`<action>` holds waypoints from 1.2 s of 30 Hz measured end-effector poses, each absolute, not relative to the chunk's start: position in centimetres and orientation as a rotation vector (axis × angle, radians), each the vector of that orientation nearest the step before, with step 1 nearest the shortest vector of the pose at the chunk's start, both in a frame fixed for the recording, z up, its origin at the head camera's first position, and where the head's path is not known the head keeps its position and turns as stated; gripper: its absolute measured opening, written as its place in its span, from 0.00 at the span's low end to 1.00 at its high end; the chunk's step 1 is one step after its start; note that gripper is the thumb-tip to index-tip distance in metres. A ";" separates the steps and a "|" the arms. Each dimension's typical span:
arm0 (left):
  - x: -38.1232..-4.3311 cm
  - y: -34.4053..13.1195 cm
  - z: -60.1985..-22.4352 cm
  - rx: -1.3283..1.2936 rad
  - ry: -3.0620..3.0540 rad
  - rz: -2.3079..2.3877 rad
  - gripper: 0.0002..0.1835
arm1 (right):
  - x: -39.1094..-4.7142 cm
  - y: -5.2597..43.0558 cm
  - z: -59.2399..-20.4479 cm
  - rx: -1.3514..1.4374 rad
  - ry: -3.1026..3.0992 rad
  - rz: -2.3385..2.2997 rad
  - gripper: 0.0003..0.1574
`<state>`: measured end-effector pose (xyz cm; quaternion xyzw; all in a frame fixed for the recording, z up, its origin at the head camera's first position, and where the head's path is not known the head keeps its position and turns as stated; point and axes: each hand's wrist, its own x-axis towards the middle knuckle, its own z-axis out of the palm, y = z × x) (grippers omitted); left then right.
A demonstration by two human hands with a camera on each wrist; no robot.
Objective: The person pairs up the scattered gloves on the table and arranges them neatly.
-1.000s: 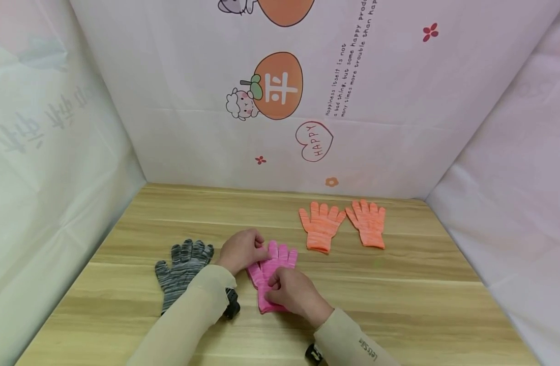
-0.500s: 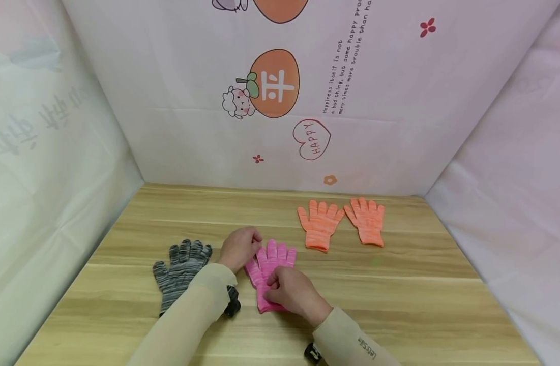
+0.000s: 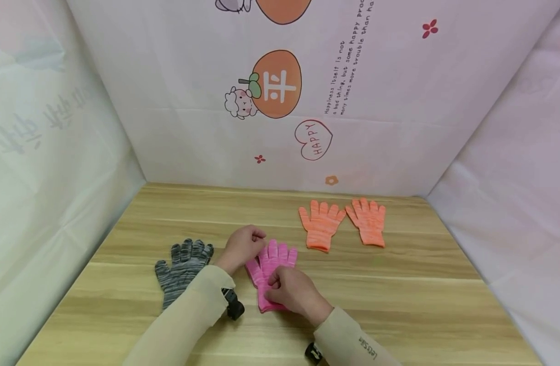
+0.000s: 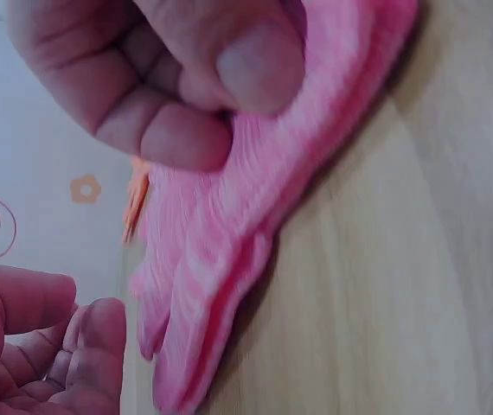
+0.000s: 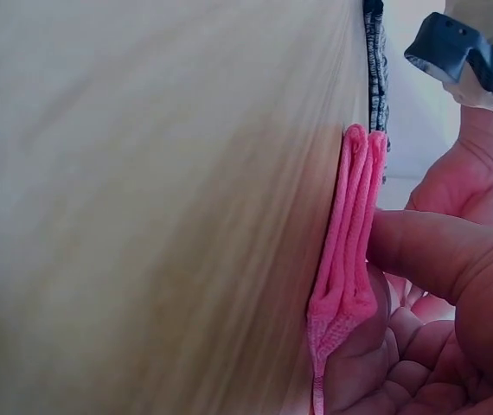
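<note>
1. Head view: on a wood-grained tabletop (image 3: 421, 305), the pink glove (image 3: 271, 262) lies flat near the middle, its knit streaked paler, fingers toward the white printed backdrop (image 3: 193, 132). The left hand (image 3: 241, 248) is beside its outer digit, fingers loosely bent and holding nothing; the right hand (image 3: 294, 291) rests near the cuff, fingers curled. A streaky black-and-grey glove (image 3: 181, 272) lies at left, partly hidden by the sleeve (image 3: 188, 307). Two orange gloves (image 3: 322, 225) lie flat farther back at right, digits spread. Compared with a second ago, the left hand has come off the pink fingers; all the gloves and the right hand keep their places.

2. Left wrist view: the pink knit looks soft, ribbed and thick-edged. The right hand's thumb and forefinger touch it; whether they pinch fabric, I cannot tell. The left hand's thumb and fingers stand apart, off the glove.

3. Right wrist view: edge-on, the pink cuff shows several stacked folds; the right thumb touches its side. A smooth dark strap (image 5: 454, 56) circles the left wrist beyond.
</note>
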<state>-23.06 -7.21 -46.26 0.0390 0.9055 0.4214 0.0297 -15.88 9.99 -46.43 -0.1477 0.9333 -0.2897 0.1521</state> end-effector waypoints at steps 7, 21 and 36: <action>-22.5 -6.5 -46.5 0.092 2.657 1.371 0.14 | -15.9 10.0 -46.4 -0.428 2.672 -0.838 0.11; -21.7 -6.8 -46.8 0.097 2.606 1.462 0.15 | -16.0 10.1 -46.2 -0.415 2.651 -0.854 0.12; -18.2 -7.6 -46.6 0.191 2.452 1.408 0.10 | -16.1 10.2 -46.4 -0.448 2.666 -0.866 0.11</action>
